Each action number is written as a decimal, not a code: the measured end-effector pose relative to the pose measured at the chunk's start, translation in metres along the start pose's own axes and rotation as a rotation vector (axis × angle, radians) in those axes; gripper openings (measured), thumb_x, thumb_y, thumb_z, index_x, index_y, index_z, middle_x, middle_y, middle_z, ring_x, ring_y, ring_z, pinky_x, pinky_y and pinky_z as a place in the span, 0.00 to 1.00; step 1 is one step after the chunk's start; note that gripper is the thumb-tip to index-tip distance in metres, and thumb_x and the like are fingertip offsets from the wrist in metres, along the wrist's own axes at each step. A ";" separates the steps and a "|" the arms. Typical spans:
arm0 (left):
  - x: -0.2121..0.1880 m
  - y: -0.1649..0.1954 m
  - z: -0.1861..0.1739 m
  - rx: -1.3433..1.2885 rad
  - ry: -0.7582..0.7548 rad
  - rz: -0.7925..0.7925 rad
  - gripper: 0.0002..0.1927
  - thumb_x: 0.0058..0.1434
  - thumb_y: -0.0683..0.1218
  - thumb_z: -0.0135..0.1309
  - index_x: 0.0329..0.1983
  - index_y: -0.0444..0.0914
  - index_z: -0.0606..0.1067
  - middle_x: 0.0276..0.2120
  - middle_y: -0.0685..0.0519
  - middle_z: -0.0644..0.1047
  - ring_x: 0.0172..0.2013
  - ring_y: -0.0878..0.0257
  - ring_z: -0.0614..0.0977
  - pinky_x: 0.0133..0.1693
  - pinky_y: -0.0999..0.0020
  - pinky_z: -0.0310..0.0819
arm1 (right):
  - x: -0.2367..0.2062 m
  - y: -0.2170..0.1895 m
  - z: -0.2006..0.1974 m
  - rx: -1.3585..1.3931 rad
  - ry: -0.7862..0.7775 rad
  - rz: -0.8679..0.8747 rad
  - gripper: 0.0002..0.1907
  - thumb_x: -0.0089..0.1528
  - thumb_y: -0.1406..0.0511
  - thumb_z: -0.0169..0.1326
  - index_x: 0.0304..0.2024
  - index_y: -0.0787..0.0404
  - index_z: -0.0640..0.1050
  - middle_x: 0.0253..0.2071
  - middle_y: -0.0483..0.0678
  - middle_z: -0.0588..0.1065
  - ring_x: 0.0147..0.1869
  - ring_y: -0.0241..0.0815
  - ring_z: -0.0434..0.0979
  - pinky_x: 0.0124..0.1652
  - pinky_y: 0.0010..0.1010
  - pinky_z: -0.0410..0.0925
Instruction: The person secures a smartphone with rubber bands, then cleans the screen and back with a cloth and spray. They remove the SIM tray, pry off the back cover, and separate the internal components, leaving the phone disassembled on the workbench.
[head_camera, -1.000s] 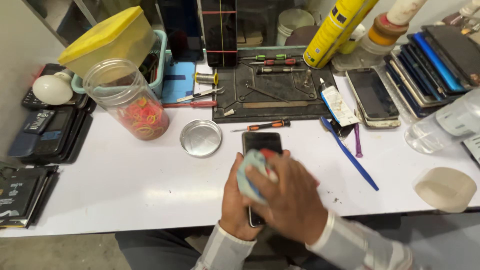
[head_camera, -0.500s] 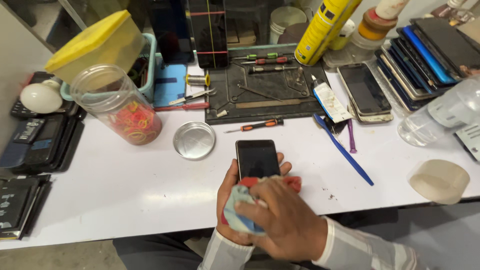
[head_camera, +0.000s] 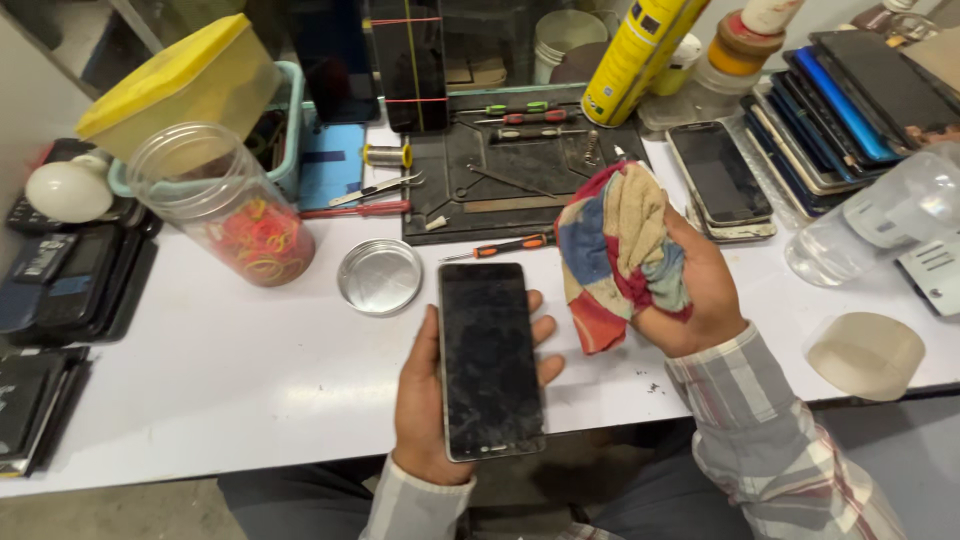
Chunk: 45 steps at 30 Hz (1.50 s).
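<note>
My left hand (head_camera: 425, 400) holds a black smartphone (head_camera: 488, 358) flat, screen up, over the front edge of the white table (head_camera: 230, 370). The screen looks dark and smudged. My right hand (head_camera: 700, 290) is lifted to the right of the phone and grips a bunched cloth (head_camera: 620, 250) with red, blue and beige patches. The cloth is off the phone and hangs above the table.
A round metal lid (head_camera: 380, 277) and a clear jar of rubber bands (head_camera: 235, 210) sit left of the phone. A dark work mat (head_camera: 520, 180) with screwdrivers lies behind. Stacked phones (head_camera: 800, 120) are at the right, a yellow spray can (head_camera: 640, 55) at the back.
My right hand was rubbing the cloth on the phone's screen; it has lifted away to the right with the cloth. The whole screen is now uncovered in my left hand.
</note>
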<state>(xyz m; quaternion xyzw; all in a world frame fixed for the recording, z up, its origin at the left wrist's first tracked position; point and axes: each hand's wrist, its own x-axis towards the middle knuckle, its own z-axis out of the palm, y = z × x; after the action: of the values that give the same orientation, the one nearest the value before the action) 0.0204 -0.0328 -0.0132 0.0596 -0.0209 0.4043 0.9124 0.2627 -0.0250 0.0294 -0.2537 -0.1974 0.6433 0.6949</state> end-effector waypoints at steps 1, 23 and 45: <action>0.000 0.002 0.001 0.006 0.003 0.004 0.37 0.75 0.64 0.26 0.76 0.34 0.56 0.67 0.35 0.66 0.63 0.42 0.72 0.61 0.41 0.70 | -0.002 -0.002 -0.006 0.004 0.008 0.004 0.22 0.75 0.59 0.38 0.68 0.61 0.69 0.64 0.52 0.73 0.66 0.49 0.74 0.67 0.44 0.64; 0.020 -0.012 -0.014 -0.070 -0.036 -0.012 0.40 0.76 0.68 0.29 0.75 0.33 0.60 0.65 0.37 0.69 0.62 0.43 0.74 0.60 0.41 0.72 | -0.031 0.003 0.002 -0.505 0.031 -0.206 0.22 0.75 0.59 0.41 0.67 0.65 0.66 0.61 0.54 0.73 0.62 0.45 0.74 0.62 0.39 0.67; 0.059 -0.013 -0.017 0.315 0.105 0.035 0.24 0.77 0.61 0.36 0.50 0.39 0.74 0.34 0.52 0.79 0.32 0.60 0.83 0.34 0.63 0.82 | -0.014 0.033 0.021 -1.689 -0.344 -0.851 0.20 0.73 0.61 0.58 0.61 0.64 0.68 0.55 0.57 0.66 0.60 0.52 0.69 0.60 0.37 0.64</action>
<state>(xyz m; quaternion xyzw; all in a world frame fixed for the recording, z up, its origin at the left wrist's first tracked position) 0.0692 0.0039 -0.0263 0.1806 0.0895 0.4208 0.8845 0.2226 -0.0357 0.0264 -0.4796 -0.7705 0.0112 0.4197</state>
